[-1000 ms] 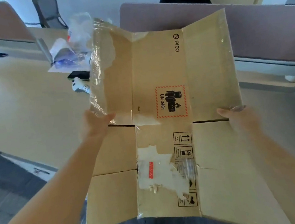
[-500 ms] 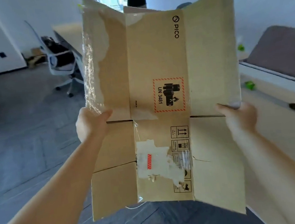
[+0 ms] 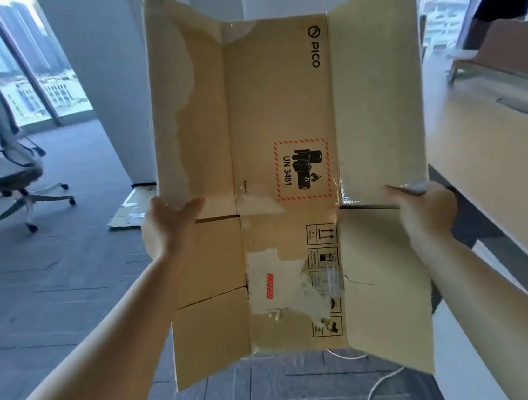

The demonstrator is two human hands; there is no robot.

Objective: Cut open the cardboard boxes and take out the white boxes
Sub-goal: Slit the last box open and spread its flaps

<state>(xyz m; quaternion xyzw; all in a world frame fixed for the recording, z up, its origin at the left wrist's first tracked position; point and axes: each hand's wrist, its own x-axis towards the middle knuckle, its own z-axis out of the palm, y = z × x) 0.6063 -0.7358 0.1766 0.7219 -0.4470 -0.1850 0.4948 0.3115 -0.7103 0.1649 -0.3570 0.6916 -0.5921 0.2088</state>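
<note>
A flattened brown cardboard box [image 3: 289, 170] printed with PICO and a red-hatched UN 3481 label is held upright in mid-air above the grey floor [image 3: 67, 290]. Its left edge is gripped by the left hand [image 3: 168, 226] and its right edge by the right hand [image 3: 423, 210], thumbs pressed on the front.

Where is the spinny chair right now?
In the head view the office chair stands on the grey floor at the far left, beside the big windows, well left of the flattened cardboard box held up in both hands.
</note>
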